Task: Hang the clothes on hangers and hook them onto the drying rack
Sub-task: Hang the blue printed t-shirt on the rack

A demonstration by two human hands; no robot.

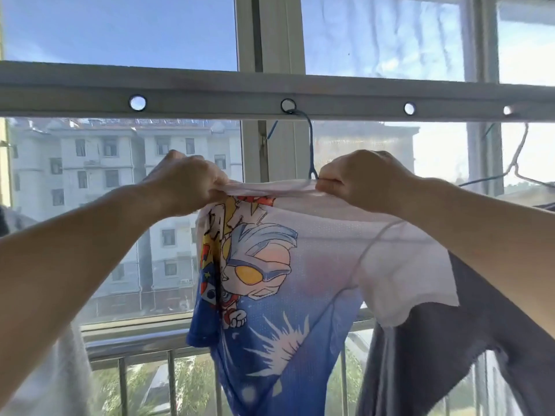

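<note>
A white-and-blue child's shirt (300, 265) with a cartoon hero print hangs from a blue wire hanger (310, 145). The hanger's hook sits in a round hole of the grey drying rack bar (210, 97). My left hand (189, 181) grips the left side of the shirt's collar. My right hand (360, 178) pinches the collar's right side just beside the hanger's neck. Between both hands the collar is stretched flat. The hanger's shoulders are hidden inside the shirt.
A dark grey garment (450, 340) hangs to the right on another wire hanger (516, 163). A pale grey garment (45, 370) hangs at the lower left. Behind are window frames, a metal railing (135, 343) and buildings. The bar has further holes (137, 102).
</note>
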